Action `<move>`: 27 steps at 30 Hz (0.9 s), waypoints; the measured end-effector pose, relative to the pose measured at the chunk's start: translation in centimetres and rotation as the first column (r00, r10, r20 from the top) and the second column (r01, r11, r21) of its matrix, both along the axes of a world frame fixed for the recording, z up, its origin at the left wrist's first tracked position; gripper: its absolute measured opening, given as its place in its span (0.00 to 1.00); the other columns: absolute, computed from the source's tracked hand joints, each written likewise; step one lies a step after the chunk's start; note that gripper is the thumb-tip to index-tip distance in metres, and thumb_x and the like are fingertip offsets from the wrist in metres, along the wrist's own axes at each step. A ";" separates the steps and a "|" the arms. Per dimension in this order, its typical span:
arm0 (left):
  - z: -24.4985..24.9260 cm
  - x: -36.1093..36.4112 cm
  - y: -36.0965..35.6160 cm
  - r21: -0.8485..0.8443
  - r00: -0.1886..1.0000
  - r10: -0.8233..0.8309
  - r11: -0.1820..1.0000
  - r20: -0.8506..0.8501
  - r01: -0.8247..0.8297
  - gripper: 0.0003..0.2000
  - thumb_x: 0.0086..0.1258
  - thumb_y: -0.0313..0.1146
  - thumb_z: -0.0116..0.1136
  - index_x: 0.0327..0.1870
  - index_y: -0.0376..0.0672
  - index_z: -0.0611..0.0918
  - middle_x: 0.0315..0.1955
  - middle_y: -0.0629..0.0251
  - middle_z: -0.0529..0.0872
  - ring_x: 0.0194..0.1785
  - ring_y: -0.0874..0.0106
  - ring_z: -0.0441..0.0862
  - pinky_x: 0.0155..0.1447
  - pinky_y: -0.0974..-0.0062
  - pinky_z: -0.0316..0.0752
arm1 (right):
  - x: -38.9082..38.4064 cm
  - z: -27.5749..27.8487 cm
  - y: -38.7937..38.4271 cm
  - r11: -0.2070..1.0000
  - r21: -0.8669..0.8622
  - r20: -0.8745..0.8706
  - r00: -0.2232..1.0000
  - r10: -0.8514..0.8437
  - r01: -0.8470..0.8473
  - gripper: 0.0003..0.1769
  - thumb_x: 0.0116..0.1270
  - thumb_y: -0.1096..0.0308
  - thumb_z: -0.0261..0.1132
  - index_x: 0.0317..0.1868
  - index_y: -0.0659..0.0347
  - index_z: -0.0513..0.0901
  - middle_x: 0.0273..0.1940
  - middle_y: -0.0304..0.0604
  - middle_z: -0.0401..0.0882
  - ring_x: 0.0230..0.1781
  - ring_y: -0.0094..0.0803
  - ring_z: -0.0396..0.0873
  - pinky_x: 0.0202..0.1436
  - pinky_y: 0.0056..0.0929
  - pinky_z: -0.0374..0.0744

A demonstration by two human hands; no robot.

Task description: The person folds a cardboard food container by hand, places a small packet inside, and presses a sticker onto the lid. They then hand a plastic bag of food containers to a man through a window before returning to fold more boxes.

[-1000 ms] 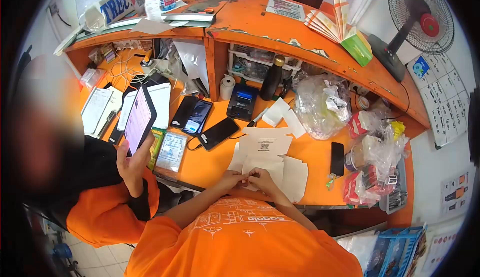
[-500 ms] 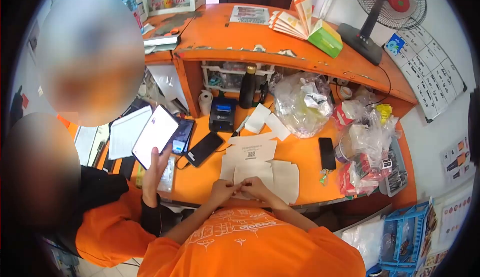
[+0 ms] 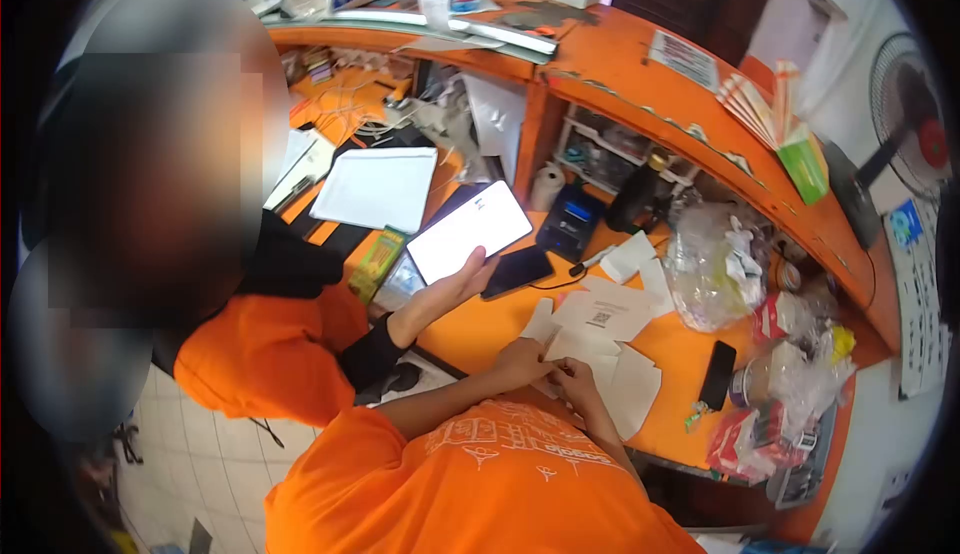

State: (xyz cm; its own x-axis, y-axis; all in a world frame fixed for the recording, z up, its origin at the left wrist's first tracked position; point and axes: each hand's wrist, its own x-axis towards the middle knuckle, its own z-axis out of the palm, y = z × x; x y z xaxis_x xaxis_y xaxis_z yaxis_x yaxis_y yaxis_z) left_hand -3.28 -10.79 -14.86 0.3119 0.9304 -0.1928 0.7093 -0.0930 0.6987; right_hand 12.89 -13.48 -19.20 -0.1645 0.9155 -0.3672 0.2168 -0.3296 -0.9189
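Observation:
My left hand (image 3: pixel 522 363) and my right hand (image 3: pixel 575 382) meet at the desk's front edge, fingers curled and fingertips together. Whatever is between them is too small to make out. Just beyond them lie unfolded pale paper pieces (image 3: pixel 632 392), one a sheet with a printed QR code (image 3: pixel 600 319). To my left, a co-worker's hand (image 3: pixel 455 289) holds up a tablet (image 3: pixel 472 233) with a bright white screen. A black phone (image 3: pixel 517 272) rests on the desk under that hand's far side.
A card reader (image 3: pixel 570 224) and dark bottle (image 3: pixel 638 194) stand at the back. Right of the papers are a stuffed clear plastic bag (image 3: pixel 705 269), a phone with a charm (image 3: pixel 717 376) and red-and-white packets (image 3: pixel 745 444). A white tray (image 3: pixel 376 190) lies left; a fan (image 3: pixel 905 124) stands right.
My view has swung left, so the desk appears shifted right and tilted. My hands stay together by the papers. The co-worker's tablet is still held up, now turned more sideways.

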 end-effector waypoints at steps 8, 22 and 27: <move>-0.3 -0.6 0.2 -0.272 0.957 0.056 0.962 0.285 0.024 0.15 0.52 0.42 0.59 0.21 0.36 0.81 0.17 0.56 0.80 0.23 0.67 0.80 0.30 0.73 0.73 | 0.7 0.4 0.2 0.994 -0.093 -0.127 0.991 0.038 -0.050 0.10 0.59 0.75 0.57 0.40 0.71 0.77 0.33 0.42 0.78 0.33 0.24 0.75 0.38 0.19 0.73; 1.9 0.2 -0.6 -0.028 1.000 -0.011 1.000 0.022 0.011 0.14 0.53 0.40 0.57 0.32 0.37 0.79 0.28 0.54 0.79 0.31 0.59 0.78 0.37 0.64 0.73 | 0.0 0.1 0.9 0.975 -0.216 -0.023 0.999 -0.048 0.042 0.08 0.56 0.75 0.53 0.35 0.69 0.75 0.27 0.40 0.75 0.26 0.26 0.72 0.30 0.20 0.71; 1.6 0.0 -1.2 0.215 0.993 -0.015 0.976 0.118 -0.010 0.12 0.52 0.35 0.56 0.36 0.40 0.78 0.38 0.56 0.73 0.38 0.60 0.77 0.43 0.65 0.72 | 0.3 -1.3 0.9 0.975 -0.223 -0.051 0.998 -0.029 0.017 0.09 0.60 0.70 0.54 0.36 0.67 0.77 0.29 0.41 0.77 0.25 0.24 0.73 0.27 0.20 0.71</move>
State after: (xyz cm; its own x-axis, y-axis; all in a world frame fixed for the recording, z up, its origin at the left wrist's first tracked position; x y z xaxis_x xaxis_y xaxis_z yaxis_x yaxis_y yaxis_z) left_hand -3.25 -12.03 -13.23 0.3228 0.9451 0.0503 0.6221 -0.2519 0.7413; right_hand 13.18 -12.57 -20.48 -0.1697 0.8153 -0.5536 0.1593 -0.5316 -0.8318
